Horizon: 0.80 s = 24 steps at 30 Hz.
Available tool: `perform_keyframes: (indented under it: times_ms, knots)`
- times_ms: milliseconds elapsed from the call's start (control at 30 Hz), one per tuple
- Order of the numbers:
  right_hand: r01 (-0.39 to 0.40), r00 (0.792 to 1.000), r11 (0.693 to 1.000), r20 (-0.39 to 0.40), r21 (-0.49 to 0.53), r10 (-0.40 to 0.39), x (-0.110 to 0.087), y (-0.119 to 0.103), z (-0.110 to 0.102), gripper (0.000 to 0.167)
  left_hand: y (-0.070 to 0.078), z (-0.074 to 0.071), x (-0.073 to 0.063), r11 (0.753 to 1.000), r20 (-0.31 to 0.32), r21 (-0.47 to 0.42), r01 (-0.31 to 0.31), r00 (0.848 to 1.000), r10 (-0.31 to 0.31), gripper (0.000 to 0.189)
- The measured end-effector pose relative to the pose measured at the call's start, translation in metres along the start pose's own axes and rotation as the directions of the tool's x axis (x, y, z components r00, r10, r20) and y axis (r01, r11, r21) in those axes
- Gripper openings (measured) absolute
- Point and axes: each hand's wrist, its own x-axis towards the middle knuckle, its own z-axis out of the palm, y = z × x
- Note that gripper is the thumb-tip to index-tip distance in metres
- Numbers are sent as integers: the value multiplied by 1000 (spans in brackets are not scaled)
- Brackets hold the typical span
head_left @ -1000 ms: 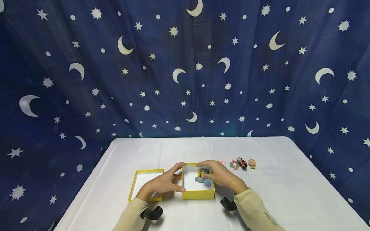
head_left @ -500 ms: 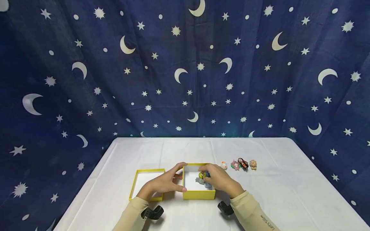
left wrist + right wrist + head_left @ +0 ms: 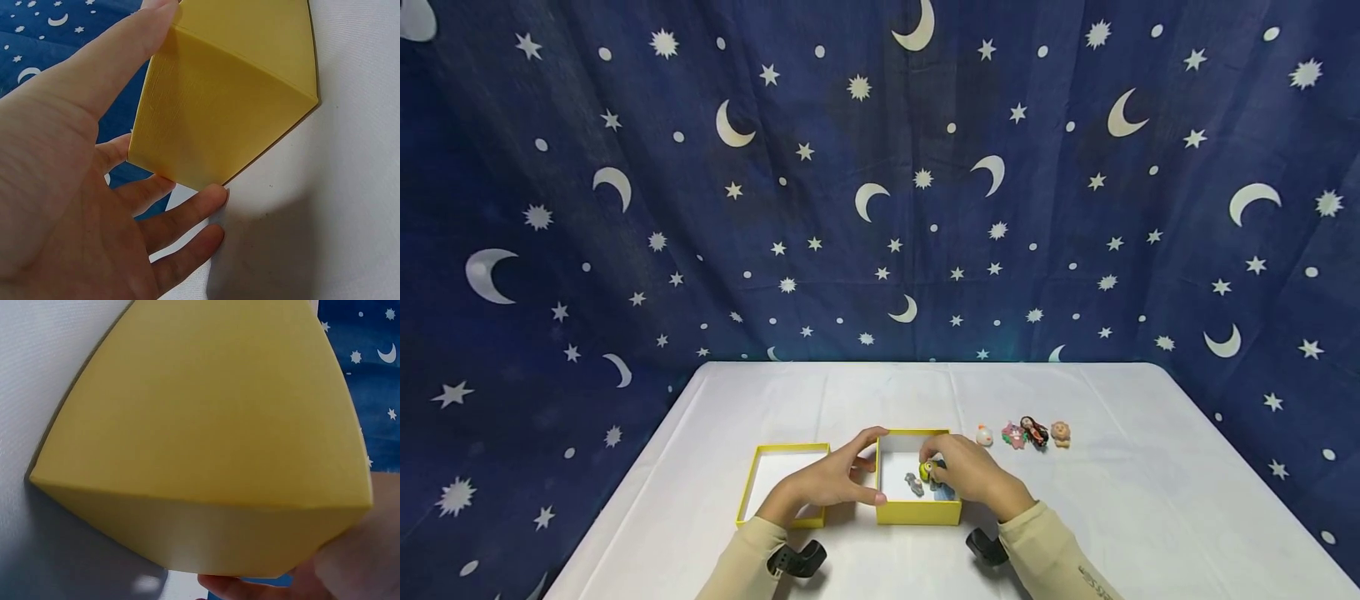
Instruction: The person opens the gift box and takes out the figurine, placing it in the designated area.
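A yellow box (image 3: 917, 513) with a white inside stands on the table in the head view. My left hand (image 3: 829, 482) grips its left side, thumb at the front corner and fingers toward the back corner; the left wrist view shows them against the yellow wall (image 3: 219, 106). Inside the box, my right hand (image 3: 979, 473) pinches a small yellow minion figurine (image 3: 926, 472). A small grey toy figure (image 3: 913, 484) lies left of it on the box floor. Something light blue (image 3: 943, 493) lies beneath the right fingers, partly hidden. The box wall (image 3: 206, 412) blocks most of the right wrist view.
A shallow yellow-rimmed lid (image 3: 784, 448) lies left of the box. To the right stand a white and orange toy (image 3: 984, 435), a pink and green toy (image 3: 1014, 435), a dark-haired doll (image 3: 1034, 432) and a tan lion figure (image 3: 1061, 433). A starry curtain (image 3: 880, 208) hangs behind the table.
My right hand has moved from the box's right rim inward and taken hold of the minion figurine. The grey figure has turned and shifted slightly. My left hand keeps its grip.
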Motion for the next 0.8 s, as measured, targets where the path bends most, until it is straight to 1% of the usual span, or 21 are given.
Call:
perform_keyframes:
  times_ms: [100, 233, 333, 433, 567, 633, 700, 800]
  knots:
    - [4, 1000, 1000, 6, 15, -4, -2, 0, 1, 17, -1, 2, -1, 1000, 4, -2, 4, 1000, -4, 93]
    - [42, 999, 999, -17, 30, -41, -3, 1, 0, 16, 0, 2, -2, 1000, -7, 5, 11, 1000, -11, 93]
    - [67, 997, 997, -35, 23, -66, -2, 2, -2, 13, 2, 2, -2, 1000, -13, 7, 18, 1000, -18, 93]
    - [61, 997, 998, -49, 16, -61, -1, 4, -4, 10, 2, 1, -1, 1000, -11, 8, 25, 1000, -25, 94]
    - [28, 996, 997, -88, 72, -21, 0, 4, -10, 10, 2, 1, 0, 1000, -8, 13, 16, 1000, -16, 94]
    - [23, 993, 994, -115, 108, -11, 0, 4, -14, 10, 2, 1, 0, 1000, -5, 10, 12, 1000, -12, 94]
    - [39, 990, 988, -137, 147, -19, 0, 4, -19, 9, 2, 1, -1, 1000, -4, 3, 12, 1000, -12, 93]
    - [92, 986, 975, -158, 200, -61, 0, 5, -23, 7, 2, 1, -2, 1000, -5, -1, 7, 1000, -7, 92]
